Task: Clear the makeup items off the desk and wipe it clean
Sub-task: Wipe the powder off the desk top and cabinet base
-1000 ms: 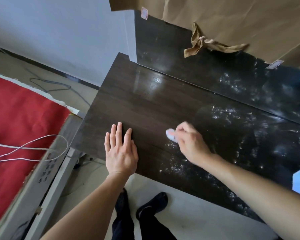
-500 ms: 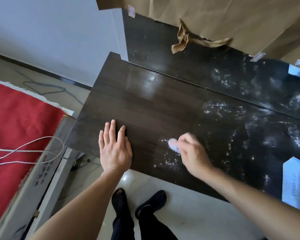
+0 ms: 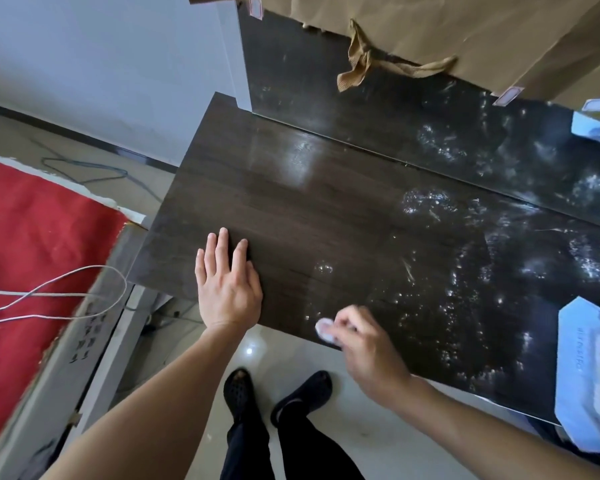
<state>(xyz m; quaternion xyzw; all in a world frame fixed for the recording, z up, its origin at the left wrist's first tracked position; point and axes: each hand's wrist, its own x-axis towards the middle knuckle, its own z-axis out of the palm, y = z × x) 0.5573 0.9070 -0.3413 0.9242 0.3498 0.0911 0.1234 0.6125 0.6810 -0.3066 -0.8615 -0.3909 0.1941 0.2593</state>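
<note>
**Inspector:** How is your left hand lying?

**Me:** My left hand (image 3: 227,285) is lying flat on the tabletop (image 3: 326,220) near the front left corner. The fingers are straight and close together, and they are gripping nothing.

**Inspector:** And the right?

**Me:** My right hand (image 3: 368,348) is pinching a small white pad (image 3: 324,330) between thumb and fingertips. It is holding the pad at the tabletop's front edge, just right of my left hand. The hand is blurring, so I cannot tell how hard it is pressing.

**Inspector:** Surface condition?

**Me:** White specks (image 3: 426,202) are showing across the right half and on the back ledge (image 3: 395,109). The left half is showing dark grain and a glare patch.

**Inspector:** Other items?

**Me:** A light blue wipes pack (image 3: 589,375) is overhanging the front edge at the right. Brown paper (image 3: 465,32) is hanging behind the ledge. A red cloth (image 3: 39,244) is lying to my left with a white cable (image 3: 59,292) on it.
</note>
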